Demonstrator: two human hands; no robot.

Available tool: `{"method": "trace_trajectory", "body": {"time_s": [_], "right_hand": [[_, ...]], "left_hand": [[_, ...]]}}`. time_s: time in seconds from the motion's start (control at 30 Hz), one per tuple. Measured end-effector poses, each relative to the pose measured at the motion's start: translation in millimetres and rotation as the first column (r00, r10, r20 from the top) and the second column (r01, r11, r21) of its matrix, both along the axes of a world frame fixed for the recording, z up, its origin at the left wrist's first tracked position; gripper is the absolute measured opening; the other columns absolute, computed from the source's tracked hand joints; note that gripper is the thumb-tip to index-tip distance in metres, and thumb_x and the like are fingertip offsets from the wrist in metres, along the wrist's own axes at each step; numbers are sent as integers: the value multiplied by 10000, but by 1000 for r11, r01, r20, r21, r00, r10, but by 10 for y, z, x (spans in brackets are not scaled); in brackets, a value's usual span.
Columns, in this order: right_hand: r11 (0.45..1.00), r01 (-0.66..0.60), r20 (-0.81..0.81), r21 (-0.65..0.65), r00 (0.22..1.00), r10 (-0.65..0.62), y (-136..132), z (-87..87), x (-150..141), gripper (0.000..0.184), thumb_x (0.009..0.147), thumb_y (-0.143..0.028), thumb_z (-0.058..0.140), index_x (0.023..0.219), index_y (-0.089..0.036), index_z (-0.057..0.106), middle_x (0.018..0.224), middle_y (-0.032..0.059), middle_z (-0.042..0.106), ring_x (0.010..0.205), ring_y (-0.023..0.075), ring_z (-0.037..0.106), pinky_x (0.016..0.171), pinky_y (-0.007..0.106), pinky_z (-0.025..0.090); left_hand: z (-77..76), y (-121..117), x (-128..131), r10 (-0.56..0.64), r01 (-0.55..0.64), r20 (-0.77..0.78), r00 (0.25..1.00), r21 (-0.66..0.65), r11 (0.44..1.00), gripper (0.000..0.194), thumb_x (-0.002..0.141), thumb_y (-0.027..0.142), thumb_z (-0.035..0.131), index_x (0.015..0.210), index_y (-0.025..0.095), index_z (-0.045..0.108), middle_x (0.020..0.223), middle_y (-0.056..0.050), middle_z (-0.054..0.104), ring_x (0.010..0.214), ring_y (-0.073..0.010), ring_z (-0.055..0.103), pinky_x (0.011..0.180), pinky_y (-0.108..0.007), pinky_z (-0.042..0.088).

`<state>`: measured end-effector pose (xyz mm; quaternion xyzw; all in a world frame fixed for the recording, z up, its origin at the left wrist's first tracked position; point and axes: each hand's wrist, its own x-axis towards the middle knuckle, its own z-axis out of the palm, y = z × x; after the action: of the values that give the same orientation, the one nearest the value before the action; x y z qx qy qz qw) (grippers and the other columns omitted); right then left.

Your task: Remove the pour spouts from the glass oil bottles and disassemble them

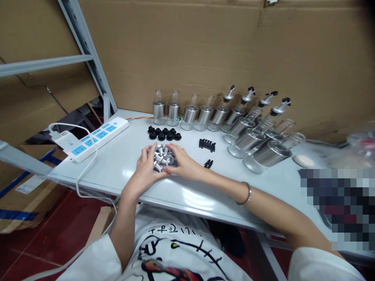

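Observation:
My left hand point(146, 168) and my right hand point(186, 162) are cupped round a heap of small silver spout parts point(162, 156) on the light grey table point(175, 195). Curved fingers press against the heap from the left and the right, and the thumbs come close together at its near side. Just behind the heap stand several round black stoppers point(165, 134) in two rows. To the right of my right hand lie a row of black caps point(206, 144) and a smaller cluster of black pieces point(208, 163). The lowest parts of the heap are hidden by my hands.
Glass bottles with steel sleeves point(190, 115) line the back; several at the right carry silver pour spouts point(248, 94). A white power strip point(99, 138) with a plugged-in cable lies at left. A round white object point(304, 160) and a pixelated area are at right.

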<state>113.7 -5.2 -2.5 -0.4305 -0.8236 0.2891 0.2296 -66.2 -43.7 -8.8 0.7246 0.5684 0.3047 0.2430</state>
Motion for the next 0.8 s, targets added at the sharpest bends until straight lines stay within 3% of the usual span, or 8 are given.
{"method": "trace_trajectory", "body": {"time_s": [0.1,0.2,0.27,0.33,0.5,0.63,0.8], "right_hand": [[997,-50,18,58,999,49,20,-15,-35,778,729,-393,715,1385,-186,352,1435,174,365,1337,315,352,1120,561,256],[995,-64,32,74,998,62,65,-4,-68,799,716,-411,732,1376,-160,358,1437,196,354,1353,327,326,1108,559,280],[995,-78,51,68,996,74,99,10,-87,820,723,-418,732,1396,-176,332,1439,191,363,1347,332,336,1105,598,252],[994,-92,59,53,994,89,121,19,-91,864,743,-414,720,1440,-202,257,1465,189,335,1360,333,322,1102,636,215],[990,-133,-2,51,991,133,101,-6,-25,990,789,-478,663,1498,-243,12,1569,173,38,1453,323,29,1101,674,125],[989,-150,-62,-16,987,148,69,-21,13,1021,786,-543,641,1499,-256,-32,1568,168,56,1455,307,47,1142,619,100],[989,-147,-38,-17,988,146,50,22,0,1023,786,-584,618,1497,-238,-31,1573,172,-20,1455,298,-30,1132,636,58]], "left_hand": [[-18,20,-23,-14,13,-11,1000,-15,1000,950,660,372,761,1445,281,235,1507,-121,161,1397,-367,247,1134,-528,261],[-7,41,-36,-28,28,-36,999,-17,999,866,673,350,751,1411,266,308,1473,-117,251,1379,-347,291,1135,-517,266],[3,49,-38,-15,15,-44,999,2,1000,812,681,334,745,1386,263,348,1430,-111,316,1358,-333,335,1132,-512,275],[6,49,-35,19,-18,-43,999,18,1000,802,672,326,754,1371,250,367,1452,-121,283,1374,-334,313,1139,-504,269],[-2,32,-21,62,-59,-36,997,58,997,909,637,396,782,1399,238,314,1556,-151,34,1428,-386,177,1138,-551,240],[6,33,-20,59,-56,-57,997,49,997,830,712,404,716,1412,232,305,1566,-159,53,1423,-396,195,1119,-581,253],[7,43,-14,129,-123,-173,976,48,991,752,751,436,677,1397,207,368,1580,-156,90,1441,-427,-9,1108,-664,137]]}}
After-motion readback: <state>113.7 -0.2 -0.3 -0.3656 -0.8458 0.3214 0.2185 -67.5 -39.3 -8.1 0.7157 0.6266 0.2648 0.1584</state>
